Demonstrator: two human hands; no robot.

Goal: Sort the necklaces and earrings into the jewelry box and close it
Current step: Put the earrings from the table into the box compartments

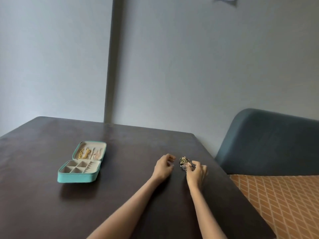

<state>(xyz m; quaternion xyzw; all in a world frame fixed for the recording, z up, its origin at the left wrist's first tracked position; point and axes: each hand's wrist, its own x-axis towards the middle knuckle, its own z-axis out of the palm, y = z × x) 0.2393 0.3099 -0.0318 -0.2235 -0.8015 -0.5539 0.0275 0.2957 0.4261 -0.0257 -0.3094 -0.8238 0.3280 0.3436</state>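
A teal jewelry box (76, 177) lies open on the dark table (51, 204), left of centre. Gold and pink necklaces (88, 153) hang inside its raised lid. Its lower tray shows beige compartments with nothing visible in them. To the right, a small pile of earrings (185, 163) sits on the table. My left hand (163, 167) hovers just left of the pile with fingers loosely curled, holding nothing. My right hand (197, 171) is at the pile's right side, fingertips touching the earrings; whether it pinches one is unclear.
The table's right edge (241, 195) runs close to my right hand. Beyond it stand a dark blue chair back (269, 144) and an orange patterned cushion (284, 204). A grey wall (172, 66) rises behind the table.
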